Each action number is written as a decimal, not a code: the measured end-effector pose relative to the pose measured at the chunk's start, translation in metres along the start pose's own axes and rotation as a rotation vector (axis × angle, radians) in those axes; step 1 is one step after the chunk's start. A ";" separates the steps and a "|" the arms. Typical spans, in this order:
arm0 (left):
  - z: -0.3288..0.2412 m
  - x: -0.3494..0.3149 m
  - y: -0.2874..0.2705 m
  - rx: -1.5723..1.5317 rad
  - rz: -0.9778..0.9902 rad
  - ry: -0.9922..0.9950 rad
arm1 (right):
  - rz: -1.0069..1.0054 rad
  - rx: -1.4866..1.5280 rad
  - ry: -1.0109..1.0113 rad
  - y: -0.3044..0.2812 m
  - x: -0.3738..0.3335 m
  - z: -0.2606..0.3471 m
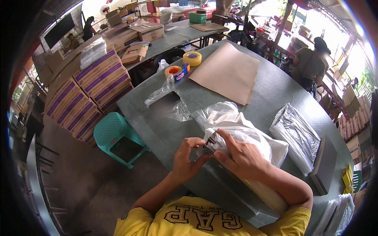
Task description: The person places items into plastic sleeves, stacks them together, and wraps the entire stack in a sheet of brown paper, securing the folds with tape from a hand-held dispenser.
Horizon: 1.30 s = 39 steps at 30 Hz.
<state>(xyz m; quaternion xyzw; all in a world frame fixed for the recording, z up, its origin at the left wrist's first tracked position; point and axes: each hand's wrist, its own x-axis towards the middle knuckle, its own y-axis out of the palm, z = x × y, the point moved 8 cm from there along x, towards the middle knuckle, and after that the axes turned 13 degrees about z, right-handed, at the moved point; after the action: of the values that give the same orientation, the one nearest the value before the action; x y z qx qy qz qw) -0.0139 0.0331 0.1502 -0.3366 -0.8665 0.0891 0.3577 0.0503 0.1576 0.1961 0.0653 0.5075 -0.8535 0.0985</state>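
Between the fingertips of both hands is a small dark item with pale stripes [213, 139], seemingly in clear plastic; its kind I cannot make out. My left hand [187, 158] pinches its left side, thumb below and forefinger above. On the other side, my right hand [245, 155] holds it with thumb and fingers. Just beyond and under the right hand lies a crumpled white plastic bag [252, 129]. A long, clear-wrapped piece [263, 192] runs beneath my right forearm toward my body. To the left, a dark phone-like slab [165, 101] rests on crumpled clear plastic [182, 113].
Brown paper sheets [226, 70], a tape dispenser [176, 72] and a tape roll [192, 58] lie across the grey table [153, 131]. Clear plastic packs [295, 133] and a dark flat box [325, 165] are at right. A teal stool [118, 137] and stacked cartons [104, 76] stand left.
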 end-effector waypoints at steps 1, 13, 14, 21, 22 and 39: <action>0.001 -0.001 0.000 -0.021 -0.019 -0.002 | -0.012 -0.007 -0.006 0.000 0.000 -0.001; 0.014 -0.015 0.004 -0.300 0.024 -0.090 | 0.022 -0.045 0.051 -0.001 0.002 -0.012; 0.016 -0.017 0.003 -0.277 0.023 -0.087 | 0.017 -0.052 0.046 0.000 0.002 -0.012; 0.013 -0.014 0.004 -0.094 0.057 -0.146 | 0.019 -0.041 0.049 0.001 0.001 -0.011; 0.013 -0.013 0.004 -0.103 0.048 -0.139 | 0.018 -0.047 0.049 0.001 0.001 -0.011; -0.013 0.006 -0.005 0.093 0.124 0.026 | 0.025 -0.058 0.060 0.001 0.000 -0.008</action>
<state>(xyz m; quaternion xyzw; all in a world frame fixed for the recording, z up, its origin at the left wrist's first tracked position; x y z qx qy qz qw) -0.0107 0.0320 0.1652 -0.3738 -0.8342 0.1469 0.3779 0.0506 0.1639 0.1912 0.0947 0.5339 -0.8347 0.0958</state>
